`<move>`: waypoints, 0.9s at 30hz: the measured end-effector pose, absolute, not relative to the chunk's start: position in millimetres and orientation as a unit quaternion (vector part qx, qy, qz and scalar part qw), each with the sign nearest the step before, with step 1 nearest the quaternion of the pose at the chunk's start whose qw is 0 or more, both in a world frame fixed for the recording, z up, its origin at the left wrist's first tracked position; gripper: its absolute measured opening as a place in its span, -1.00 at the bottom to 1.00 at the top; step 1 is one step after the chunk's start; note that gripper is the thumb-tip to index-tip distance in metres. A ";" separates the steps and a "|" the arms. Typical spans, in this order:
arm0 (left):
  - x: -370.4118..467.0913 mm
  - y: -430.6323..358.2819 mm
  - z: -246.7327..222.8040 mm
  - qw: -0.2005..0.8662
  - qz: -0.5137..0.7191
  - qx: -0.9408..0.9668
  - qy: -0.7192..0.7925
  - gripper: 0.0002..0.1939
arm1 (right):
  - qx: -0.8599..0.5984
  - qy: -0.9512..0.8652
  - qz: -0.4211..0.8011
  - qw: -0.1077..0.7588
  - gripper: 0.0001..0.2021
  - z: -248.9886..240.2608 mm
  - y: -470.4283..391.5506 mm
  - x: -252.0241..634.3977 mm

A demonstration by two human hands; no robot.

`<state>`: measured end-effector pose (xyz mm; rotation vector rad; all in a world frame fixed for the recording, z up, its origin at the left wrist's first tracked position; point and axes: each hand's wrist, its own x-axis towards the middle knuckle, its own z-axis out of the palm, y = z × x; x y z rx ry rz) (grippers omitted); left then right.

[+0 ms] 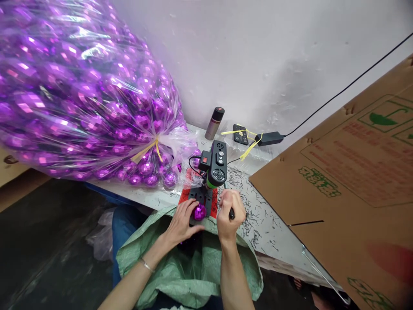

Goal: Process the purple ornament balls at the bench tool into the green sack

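Observation:
My right hand (231, 213) is wrapped round the black lever handle (232, 214) of a small black bench machine (217, 163), which looks like a mini drill press. A shiny purple faceted ball (199, 212) sits at the front of the machine's dark base (200, 196). Beside it, my left hand (181, 224) has its fingers stretched out and thumb apart, the fingertips touching or very near the ball's left side. A green woven sack (190, 269) lies open below my hands, partly hidden by my forearms.
A clear bag (97, 99) packed with purple balls, tied with yellow string, fills the left. Behind the machine stand a flask (214, 123), a phone-like black item (240, 134) and a power adapter (270, 138). Dark shavings litter the table (274, 234). A large cardboard box (348, 181) blocks the right.

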<state>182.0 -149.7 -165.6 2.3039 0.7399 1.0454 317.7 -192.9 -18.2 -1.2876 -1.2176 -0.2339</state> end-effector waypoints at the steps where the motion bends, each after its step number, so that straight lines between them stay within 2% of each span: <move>1: 177.4 -151.1 -163.1 0.245 0.380 0.850 0.271 -0.18 | -0.558 -0.533 -0.109 0.626 -0.70 -20.9 -192.9 316.9; 3: 174.9 -140.1 -151.9 0.230 0.387 0.846 0.287 -0.26 | -0.553 -0.535 -0.125 0.626 -0.70 -25.2 -192.8 315.1; 5: 180.8 -110.4 -133.7 0.197 0.399 0.835 0.323 -0.51 | -0.550 -0.536 -0.137 0.626 -0.70 -27.0 -192.5 313.5; 6: 185.7 -90.4 -123.4 0.178 0.394 0.832 0.347 -0.57 | -0.550 -0.537 -0.141 0.624 -0.69 -27.1 -192.3 313.0; 10: 203.6 -9.1 -90.5 0.126 0.253 0.843 0.458 -0.62 | -0.549 -0.546 -0.148 0.615 -0.69 -27.2 -192.8 313.0; 15: 203.3 30.5 -87.1 0.127 0.198 0.839 0.491 -0.78 | -0.549 -0.547 -0.142 0.615 -0.70 -30.1 -193.9 313.7; 18: 196.9 28.9 -86.7 0.129 0.178 0.847 0.485 -0.75 | -0.547 -0.547 -0.142 0.617 -0.70 -31.6 -193.9 313.8; 21: 187.9 20.1 -78.9 0.144 0.174 0.849 0.477 -0.61 | -0.547 -0.551 -0.144 0.614 -0.70 -32.1 -194.1 314.1; 25: 167.5 -11.2 -71.4 0.312 0.301 0.776 0.459 -0.36 | -0.546 -0.555 -0.142 0.611 -0.70 -29.2 -195.0 315.1; 27: 158.1 -36.8 -75.6 0.418 0.383 0.703 0.429 -0.34 | -0.550 -0.552 -0.137 0.612 -0.70 -25.3 -194.6 316.1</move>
